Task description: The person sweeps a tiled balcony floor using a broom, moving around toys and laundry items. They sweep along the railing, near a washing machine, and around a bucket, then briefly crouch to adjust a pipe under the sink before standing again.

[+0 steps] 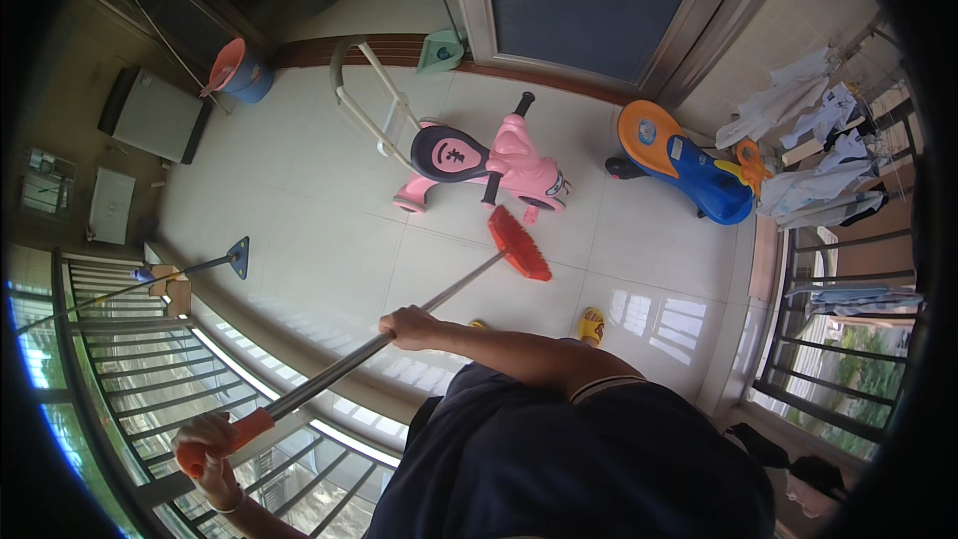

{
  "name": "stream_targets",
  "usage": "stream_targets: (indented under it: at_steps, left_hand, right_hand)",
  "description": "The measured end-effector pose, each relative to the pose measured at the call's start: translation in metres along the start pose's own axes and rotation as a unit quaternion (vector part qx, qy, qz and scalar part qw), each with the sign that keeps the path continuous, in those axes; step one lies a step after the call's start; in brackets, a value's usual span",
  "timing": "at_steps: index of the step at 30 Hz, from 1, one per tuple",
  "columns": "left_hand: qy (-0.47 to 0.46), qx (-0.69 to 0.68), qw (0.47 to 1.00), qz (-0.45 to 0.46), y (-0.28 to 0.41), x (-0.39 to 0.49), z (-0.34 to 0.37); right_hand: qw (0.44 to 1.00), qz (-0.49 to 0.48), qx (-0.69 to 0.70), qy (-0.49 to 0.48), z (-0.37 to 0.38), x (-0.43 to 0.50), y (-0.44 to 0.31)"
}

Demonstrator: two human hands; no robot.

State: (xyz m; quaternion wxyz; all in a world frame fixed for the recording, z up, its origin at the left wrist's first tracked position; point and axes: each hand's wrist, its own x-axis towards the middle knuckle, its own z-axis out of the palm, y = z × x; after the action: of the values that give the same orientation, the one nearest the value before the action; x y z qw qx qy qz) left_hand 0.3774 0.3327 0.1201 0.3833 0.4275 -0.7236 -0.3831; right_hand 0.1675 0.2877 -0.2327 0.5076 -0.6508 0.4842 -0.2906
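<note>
A broom with a red bristled head [519, 243] slants across the view on a long metal shaft [329, 378]. Its orange handle end [251, 428] is gripped by my left hand [208, 438] at the lower left, near the railing. Farther down the shaft, around its middle, my right hand [412, 327] is wrapped with the fingers closed. The broom head is on the tiled floor [464, 277], just in front of a pink ride-on tricycle [516, 157] with black handlebar grips and a pale push bar.
A blue and orange ride-on toy car [681, 157] stands at right beside hanging laundry [808, 157]. A green dustpan [441, 51] rests by the door sill. Left are a bucket [251, 82], a washing machine [153, 112] and a triangular mop [239, 257]. Railings [157, 382] border the balcony.
</note>
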Motion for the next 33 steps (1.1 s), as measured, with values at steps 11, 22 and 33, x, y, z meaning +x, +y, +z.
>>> stream_targets:
  at_steps: [11,22,33]
  left_hand:
    - [0.176,-0.158,0.951,0.198,0.021,-0.046,-0.113]
    - [0.098,-0.321,0.912,-0.235,-0.122,-0.016,0.075]
    - [0.128,-0.255,0.953,0.100,-0.019,0.042,-0.065]
  right_hand:
    - [0.977,-0.210,0.013,0.012,0.038,0.021,-0.130]
    - [0.969,0.217,-0.115,0.031,0.018,-0.130,0.071]
    - [0.998,-0.052,0.024,0.036,0.070,0.067,-0.068]
